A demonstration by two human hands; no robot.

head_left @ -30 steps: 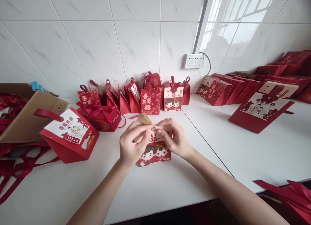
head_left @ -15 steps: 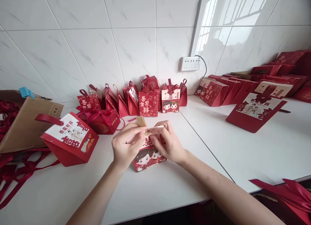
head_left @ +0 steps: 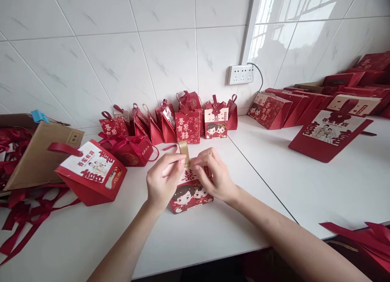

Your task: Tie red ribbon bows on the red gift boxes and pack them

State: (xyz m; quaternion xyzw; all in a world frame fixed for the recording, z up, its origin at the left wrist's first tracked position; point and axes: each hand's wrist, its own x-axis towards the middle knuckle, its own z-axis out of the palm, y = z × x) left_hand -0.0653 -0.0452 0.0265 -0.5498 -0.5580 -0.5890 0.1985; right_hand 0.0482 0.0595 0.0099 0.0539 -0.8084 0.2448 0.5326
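A red and cream gift box (head_left: pixel 192 197) with two cartoon faces stands on the white table in front of me. From its top rises a gold ribbon loop (head_left: pixel 183 151). My left hand (head_left: pixel 163 179) pinches the ribbon's left edge between thumb and forefinger. On the other side, my right hand (head_left: pixel 215 173) is bent over the top of the box with its fingertips drawn together by the ribbon's base. What those right fingers hold, if anything, is too small to make out.
Several finished red gift boxes (head_left: pixel 188 128) line the tiled wall. A red box with a white label (head_left: pixel 91 172) and a cardboard carton (head_left: pixel 45 154) stand left, near loose red ribbons (head_left: pixel 29 221). More red boxes (head_left: pixel 330 133) fill the right. A power socket (head_left: pixel 241 75) is on the wall.
My hands have drawn slightly apart, and the gold ribbon now stands more upright between them. The whole view has shifted a little.
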